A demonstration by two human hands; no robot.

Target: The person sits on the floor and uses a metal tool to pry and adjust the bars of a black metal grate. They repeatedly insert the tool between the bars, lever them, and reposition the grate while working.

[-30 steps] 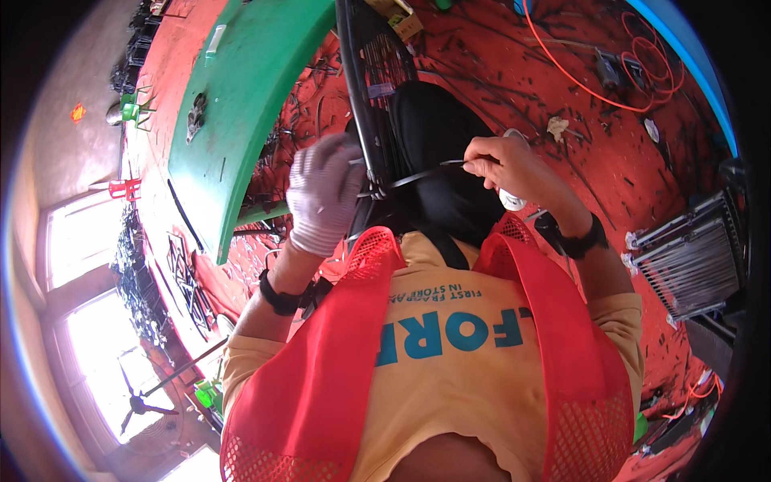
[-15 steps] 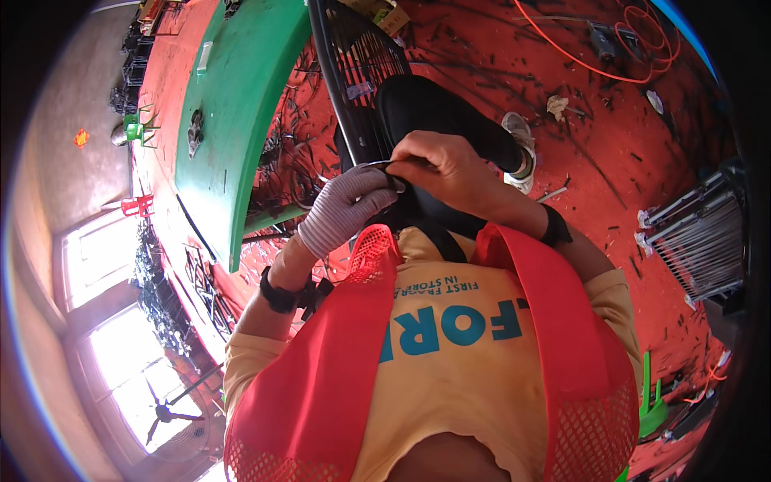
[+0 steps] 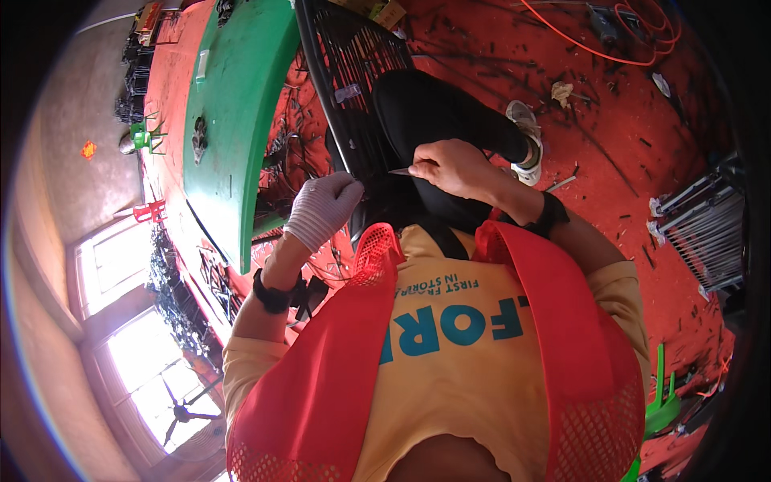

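Past the red vest [image 3: 305, 386], the two hands, which met half a second ago, now stand a little apart. The bare right hand [image 3: 456, 167] has its thumb and fingers pinched on a thin pale strip [image 3: 399, 171], which points left over the dark trousers [image 3: 405, 104]. The gloved left hand [image 3: 325, 210] has bent fingers near the close end of a black slatted frame [image 3: 353, 56]; I cannot tell whether they grip anything. That end is lost against the trousers, the right palm hides the strip's other end, and the upper edge cuts off the frame's far end. Beyond lie the red floor [image 3: 594, 136] and the green worktop [image 3: 241, 96], also cut off above; a dark lump [image 3: 199, 140] on it is hard to make out.
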